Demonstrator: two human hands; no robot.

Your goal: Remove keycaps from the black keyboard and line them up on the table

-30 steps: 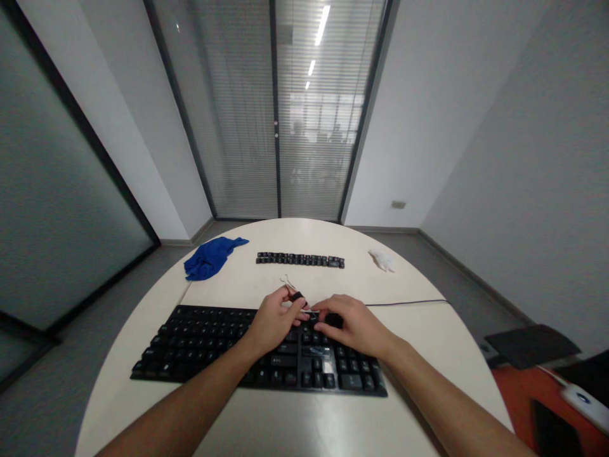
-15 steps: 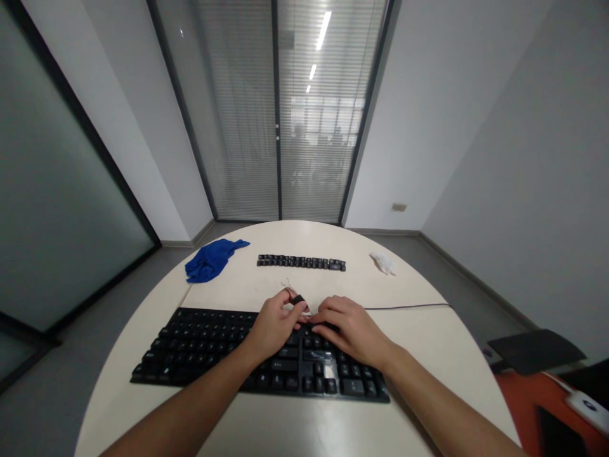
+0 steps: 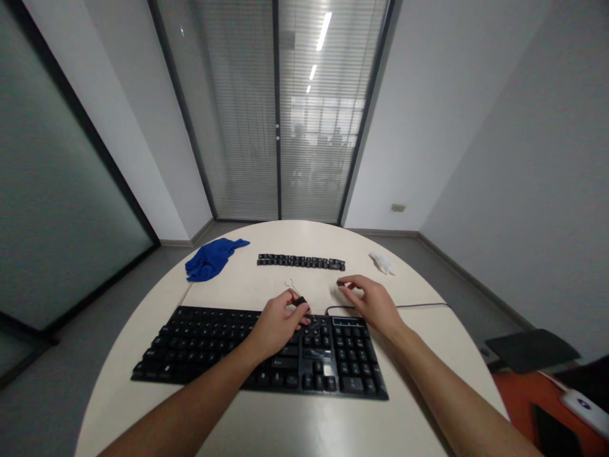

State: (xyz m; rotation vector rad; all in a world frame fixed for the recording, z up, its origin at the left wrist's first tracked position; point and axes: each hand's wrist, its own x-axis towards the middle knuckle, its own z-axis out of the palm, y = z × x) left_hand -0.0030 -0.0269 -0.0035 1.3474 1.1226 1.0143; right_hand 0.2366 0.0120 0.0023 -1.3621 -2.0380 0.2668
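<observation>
A black keyboard (image 3: 204,343) lies across the near part of the table. Over its upper middle, my left hand (image 3: 280,320) is closed around a keycap puller (image 3: 299,301) with a black grip and thin wire ends showing on both sides. My right hand (image 3: 371,301) pinches a small black keycap (image 3: 340,284) just beyond the keyboard's back edge, to the right. Farther off, loose black keycaps (image 3: 301,261) stand in two neat rows on the table.
A blue cloth (image 3: 212,259) lies at the table's back left, a crumpled white wad (image 3: 382,263) at the back right. The keyboard cable (image 3: 423,305) runs right over the pale round table (image 3: 166,419). A chair (image 3: 533,350) stands beyond the right edge.
My right hand has lifted off the keyboard and moved up and right, now with a keycap between its fingers. My left hand has barely moved and still holds the puller.
</observation>
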